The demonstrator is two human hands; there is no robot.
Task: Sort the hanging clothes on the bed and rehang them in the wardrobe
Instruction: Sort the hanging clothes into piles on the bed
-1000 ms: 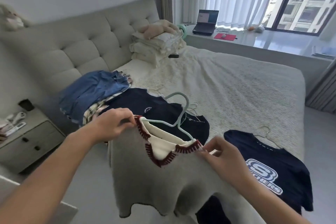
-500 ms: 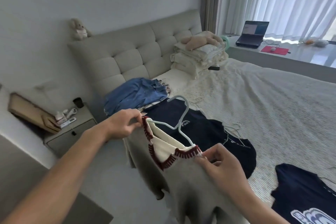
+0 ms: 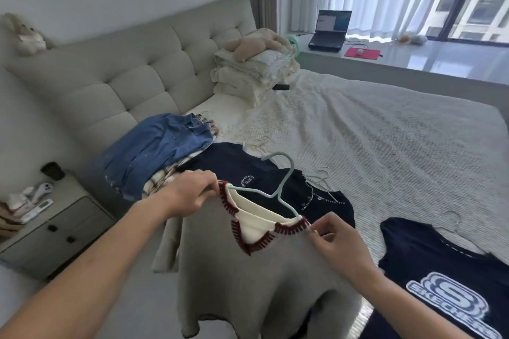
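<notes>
I hold up a grey sweater with a dark red stitched V-neck and cream lining, hung on a pale green hanger. My left hand pinches its left shoulder and my right hand pinches the right shoulder at the hanger's end. Beneath it on the bed lie a navy top with small white print and a dark buttoned top. A navy T-shirt with a large white logo lies at the right. A blue denim shirt tops a pile near the headboard.
A grey nightstand with small items stands at the left. Folded cream bedding with a plush toy sits by the headboard. A laptop and red pad rest on the window ledge. Loose wire hangers lie on the bedspread.
The view has swung back to the right, bringing the logo T-shirt and window back into sight. Both hands keep the same hold on the sweater's shoulders.
</notes>
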